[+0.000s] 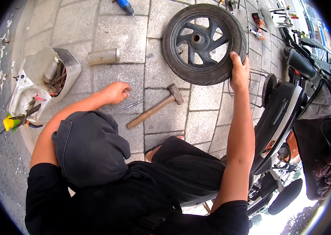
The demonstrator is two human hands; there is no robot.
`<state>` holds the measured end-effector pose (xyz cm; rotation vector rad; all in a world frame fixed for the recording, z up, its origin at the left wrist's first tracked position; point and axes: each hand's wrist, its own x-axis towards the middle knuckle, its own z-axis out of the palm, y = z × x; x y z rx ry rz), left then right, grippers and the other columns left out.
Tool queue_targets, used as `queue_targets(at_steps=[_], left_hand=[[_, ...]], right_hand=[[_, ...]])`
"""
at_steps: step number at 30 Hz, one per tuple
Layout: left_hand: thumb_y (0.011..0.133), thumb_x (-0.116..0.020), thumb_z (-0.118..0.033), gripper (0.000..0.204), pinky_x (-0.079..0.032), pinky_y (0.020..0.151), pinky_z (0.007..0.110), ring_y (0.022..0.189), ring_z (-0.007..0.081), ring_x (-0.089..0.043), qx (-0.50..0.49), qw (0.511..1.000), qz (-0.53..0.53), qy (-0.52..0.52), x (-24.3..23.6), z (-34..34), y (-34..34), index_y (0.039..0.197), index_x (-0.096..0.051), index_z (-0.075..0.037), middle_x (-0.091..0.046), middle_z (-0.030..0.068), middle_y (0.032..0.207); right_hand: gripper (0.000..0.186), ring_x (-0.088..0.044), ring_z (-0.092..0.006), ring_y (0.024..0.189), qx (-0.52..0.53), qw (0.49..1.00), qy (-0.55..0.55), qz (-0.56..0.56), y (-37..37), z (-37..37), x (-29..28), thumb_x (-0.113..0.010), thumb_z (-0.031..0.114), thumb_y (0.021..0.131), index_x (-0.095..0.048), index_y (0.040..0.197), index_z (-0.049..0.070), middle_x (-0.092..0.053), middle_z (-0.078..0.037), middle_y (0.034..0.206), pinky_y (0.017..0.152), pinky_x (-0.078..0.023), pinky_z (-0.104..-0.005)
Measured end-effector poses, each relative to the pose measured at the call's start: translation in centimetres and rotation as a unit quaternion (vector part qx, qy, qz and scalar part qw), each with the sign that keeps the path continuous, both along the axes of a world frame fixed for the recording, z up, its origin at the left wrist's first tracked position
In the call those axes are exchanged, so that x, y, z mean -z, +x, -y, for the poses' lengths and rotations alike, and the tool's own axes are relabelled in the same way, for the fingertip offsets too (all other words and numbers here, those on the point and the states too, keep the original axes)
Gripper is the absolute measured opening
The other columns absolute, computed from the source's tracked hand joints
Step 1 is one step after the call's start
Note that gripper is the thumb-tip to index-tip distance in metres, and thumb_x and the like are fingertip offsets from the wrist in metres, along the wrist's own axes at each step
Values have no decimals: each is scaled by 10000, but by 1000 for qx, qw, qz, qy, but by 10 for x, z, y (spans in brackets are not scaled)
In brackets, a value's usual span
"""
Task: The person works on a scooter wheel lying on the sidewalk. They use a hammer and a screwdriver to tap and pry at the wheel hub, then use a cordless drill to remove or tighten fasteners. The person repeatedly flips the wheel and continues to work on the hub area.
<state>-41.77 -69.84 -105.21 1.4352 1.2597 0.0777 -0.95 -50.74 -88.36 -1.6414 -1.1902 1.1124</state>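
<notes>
A black scooter wheel (179, 64) with a spoked rim lies at the upper middle, over the paving. My right hand (239, 73) grips its tyre at the lower right edge, thumb on the upper side, fingers mostly hidden beneath. To the left, my left hand (114, 93) hovers over the paving with its fingers loosely bent and a little apart; I see nothing in it. Just below that hand lie thin metal rods (127, 107). A hammer (155, 109) with a wooden handle rests between my hands, its head toward the wheel.
A cut-open plastic container (77, 70) of tools stands at the left, with pliers (28, 113) by its near side. Beyond my left hand lies a metal can (103, 56). A blue tool (125, 6) is at the top, an orange tool (258, 29) farther right. Parked scooters (279, 117) line the right.
</notes>
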Motion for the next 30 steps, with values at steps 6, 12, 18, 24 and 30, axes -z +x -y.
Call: queue_targets(at_steps=[6, 12, 18, 24, 30], left_hand=[[961, -702, -163, 339, -564, 898, 380, 1008, 239, -716, -23, 999, 21, 25, -13, -16, 1, 1263, -680, -10, -747, 156, 1104], [975, -712, -181, 349, -568, 875, 329, 979, 184, -695, -81, 992, 99, 21, -41, -60, 7, 1273, -677, -3, -739, 137, 1099], [1011, -681, -232, 372, -598, 816, 328, 925, 153, -698, -115, 984, 132, -29, -108, -114, 18, 1313, -656, -16, -723, 105, 1093], [1026, -659, -338, 535, -614, 865, 422, 1010, 279, -721, -248, 939, 229, -64, -160, -175, 44, 1398, -534, 24, -691, 149, 1152], [962, -622, -620, 921, -497, 1036, 543, 1266, 381, -583, -318, 912, 236, -110, -211, -219, 91, 1572, -312, -5, -514, 267, 1462]], right_hand=[[544, -639, -217, 1027, 20, 1000, 14, 0, -8, 5, -4, -750, 229, 897, -545, 1312, -57, -663, -146, 1196, 933, -516, -345], [523, -645, -215, 1021, 4, 999, 26, 19, -10, 7, -2, -747, 253, 903, -568, 1290, -49, -680, -150, 1168, 925, -517, -343], [564, -652, -223, 1025, -3, 997, 35, 65, -9, 16, -7, -759, 277, 879, -570, 1302, -45, -692, -146, 1142, 931, -516, -346], [796, -662, -309, 1130, -17, 989, 51, 135, -44, 24, -35, -736, 357, 846, -437, 1430, -94, -660, -252, 1236, 998, -510, -388], [961, -598, -417, 1283, -104, 978, 45, 173, -86, 38, -71, -731, 423, 851, -286, 1516, -109, -574, -346, 1371, 1100, -459, -435]])
